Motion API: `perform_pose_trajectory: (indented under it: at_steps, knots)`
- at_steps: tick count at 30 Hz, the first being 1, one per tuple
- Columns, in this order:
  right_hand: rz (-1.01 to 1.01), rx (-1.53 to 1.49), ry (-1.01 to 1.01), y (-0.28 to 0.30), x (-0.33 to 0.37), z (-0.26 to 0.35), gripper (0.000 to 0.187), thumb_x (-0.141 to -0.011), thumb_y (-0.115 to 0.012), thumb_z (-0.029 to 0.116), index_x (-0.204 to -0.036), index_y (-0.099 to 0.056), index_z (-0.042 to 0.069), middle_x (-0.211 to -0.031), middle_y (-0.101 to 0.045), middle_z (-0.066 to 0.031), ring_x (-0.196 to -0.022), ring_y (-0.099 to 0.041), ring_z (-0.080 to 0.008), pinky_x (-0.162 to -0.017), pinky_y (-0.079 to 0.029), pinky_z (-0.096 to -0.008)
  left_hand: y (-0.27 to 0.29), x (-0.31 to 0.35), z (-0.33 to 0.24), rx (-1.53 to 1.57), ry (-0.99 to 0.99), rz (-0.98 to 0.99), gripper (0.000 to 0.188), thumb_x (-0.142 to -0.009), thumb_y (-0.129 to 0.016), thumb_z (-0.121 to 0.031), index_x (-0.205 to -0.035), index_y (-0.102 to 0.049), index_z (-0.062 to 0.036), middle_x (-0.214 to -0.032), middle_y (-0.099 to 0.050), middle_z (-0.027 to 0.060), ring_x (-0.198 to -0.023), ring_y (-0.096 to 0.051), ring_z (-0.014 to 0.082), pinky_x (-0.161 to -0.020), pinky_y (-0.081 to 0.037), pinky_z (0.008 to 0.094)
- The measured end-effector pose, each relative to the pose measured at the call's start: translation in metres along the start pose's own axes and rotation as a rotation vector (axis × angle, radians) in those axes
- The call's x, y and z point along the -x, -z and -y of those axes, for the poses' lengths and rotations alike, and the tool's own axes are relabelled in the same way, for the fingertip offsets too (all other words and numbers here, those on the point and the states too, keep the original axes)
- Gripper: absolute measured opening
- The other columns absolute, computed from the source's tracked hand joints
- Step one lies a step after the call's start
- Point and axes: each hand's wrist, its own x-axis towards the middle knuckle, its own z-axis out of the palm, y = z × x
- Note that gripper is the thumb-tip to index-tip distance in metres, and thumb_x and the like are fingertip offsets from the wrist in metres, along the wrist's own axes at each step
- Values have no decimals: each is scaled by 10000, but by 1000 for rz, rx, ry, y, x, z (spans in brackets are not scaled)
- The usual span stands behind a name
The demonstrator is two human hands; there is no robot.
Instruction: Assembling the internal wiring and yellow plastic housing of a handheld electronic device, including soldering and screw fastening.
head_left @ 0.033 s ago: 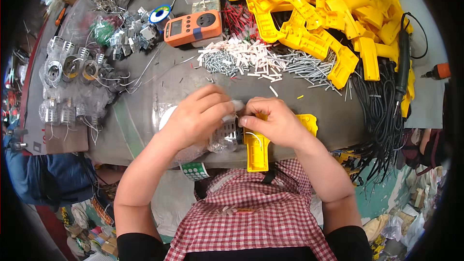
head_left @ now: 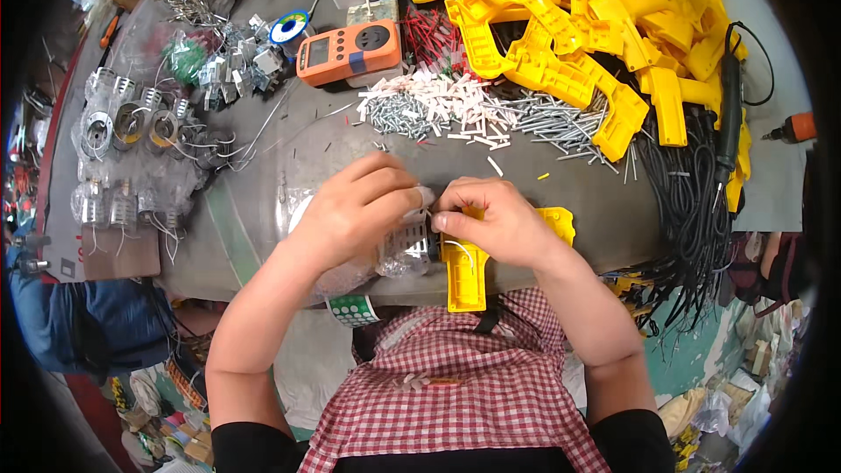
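My left hand [head_left: 363, 206] and my right hand [head_left: 495, 221] meet over the near middle of the workbench, thumbs and fingers pinched closed. What lies between their fingertips is too small to make out. Under my right hand sits a yellow plastic tool housing half [head_left: 466, 285], its short arm toward me and a white wire [head_left: 462, 248] curving over it. Beside it, below my left fingers, a slotted metal part [head_left: 405, 250] shows through clear plastic wrap. The wrists hide parts of both.
Beyond my hands lie white sleeves [head_left: 464, 101], screws [head_left: 394, 114] and long screws [head_left: 561, 127]. An orange multimeter [head_left: 349, 52] and a solder spool [head_left: 289, 26] stand behind. Yellow housings [head_left: 613, 17] heap at far right, above black cables [head_left: 688, 184]. Wrapped heating elements [head_left: 131, 123] fill the left.
Almost nothing differs. The fingers of my left hand have shifted very slightly at the pinch; the housing and the other things stay where they were.
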Motion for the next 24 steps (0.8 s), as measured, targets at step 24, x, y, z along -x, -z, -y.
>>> perform_pose_trajectory:
  at_steps: [24]
  knots:
    - [-185,340,412,-11,2,12,81,-783,-650,136,-809,-608,71,-771,-580,-41,-784,-550,-202,-759,-336,-342,-1,3,-11,687,606,115,147,-760,-681,-140,-845,-606,-46,-1147,-541,93,-1090,-488,212,-912,-389,361]
